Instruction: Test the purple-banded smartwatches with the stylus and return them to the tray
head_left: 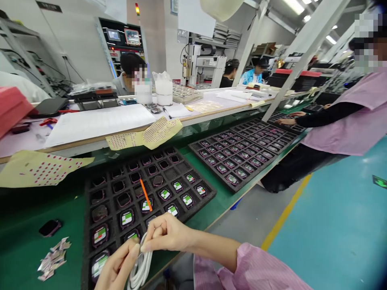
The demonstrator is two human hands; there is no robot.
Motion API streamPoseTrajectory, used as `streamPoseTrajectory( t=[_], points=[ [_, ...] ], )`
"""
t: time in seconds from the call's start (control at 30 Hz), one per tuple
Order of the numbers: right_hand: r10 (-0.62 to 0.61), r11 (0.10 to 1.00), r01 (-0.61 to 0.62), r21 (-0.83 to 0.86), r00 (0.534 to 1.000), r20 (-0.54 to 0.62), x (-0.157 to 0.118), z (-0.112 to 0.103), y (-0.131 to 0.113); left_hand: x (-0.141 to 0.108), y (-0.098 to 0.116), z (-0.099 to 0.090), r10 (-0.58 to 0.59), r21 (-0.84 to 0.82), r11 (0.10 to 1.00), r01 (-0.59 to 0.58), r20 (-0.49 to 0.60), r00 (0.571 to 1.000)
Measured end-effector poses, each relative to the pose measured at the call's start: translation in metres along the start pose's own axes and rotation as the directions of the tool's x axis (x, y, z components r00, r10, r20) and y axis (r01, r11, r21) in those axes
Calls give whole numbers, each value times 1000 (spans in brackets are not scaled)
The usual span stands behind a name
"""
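A coiled white cable hangs between my hands in front of the near foam tray. Fingers of my left hand pinch it from the lower left, and my right hand grips its upper part, the fingertips of both close together. Behind them the black foam tray holds many square watch faces, some dark and some with green and white labels. An orange stick lies slantwise across that tray. Left of the tray, a single dark watch rests on the green surface above some crumpled scraps.
A second foam tray of watches lies farther right. Yellow sheets with red dots hang from the raised shelf edge. A person in pink reaches to trays at the right. Other people sit behind the shelf.
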State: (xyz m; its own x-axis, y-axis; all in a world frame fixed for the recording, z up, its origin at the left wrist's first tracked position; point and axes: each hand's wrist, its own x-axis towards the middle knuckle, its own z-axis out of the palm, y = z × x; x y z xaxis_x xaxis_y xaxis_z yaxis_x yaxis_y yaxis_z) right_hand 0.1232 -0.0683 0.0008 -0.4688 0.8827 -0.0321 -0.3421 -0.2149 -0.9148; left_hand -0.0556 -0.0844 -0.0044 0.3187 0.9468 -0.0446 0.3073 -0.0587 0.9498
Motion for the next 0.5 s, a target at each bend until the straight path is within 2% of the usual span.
streamPoseTrajectory(
  t=[0.07,0.13,0.17,0.27,0.33,0.4,0.5],
  points=[
    [1,998,-2,-67,1000,-22,0,-3,0,6,6,-2,71,63,995,-74,48,996],
    [-37,983,21,-182,996,-82,2,-6,4,15,10,-4,184,189,960,-208,133,974],
    [-74,969,43,-242,989,-125,3,-7,7,20,11,-6,242,255,928,-272,141,960],
    [-227,937,129,-324,930,-287,8,-5,23,35,8,-5,412,494,773,-398,85,907],
    [-247,948,148,-282,900,-358,11,0,34,42,4,-1,509,619,654,-435,65,858],
    [-230,961,141,-239,887,-401,14,7,44,45,3,5,547,685,577,-445,81,833],
    [-285,948,172,-267,833,-475,18,14,51,46,5,13,532,704,546,-454,127,837]
  ],
)
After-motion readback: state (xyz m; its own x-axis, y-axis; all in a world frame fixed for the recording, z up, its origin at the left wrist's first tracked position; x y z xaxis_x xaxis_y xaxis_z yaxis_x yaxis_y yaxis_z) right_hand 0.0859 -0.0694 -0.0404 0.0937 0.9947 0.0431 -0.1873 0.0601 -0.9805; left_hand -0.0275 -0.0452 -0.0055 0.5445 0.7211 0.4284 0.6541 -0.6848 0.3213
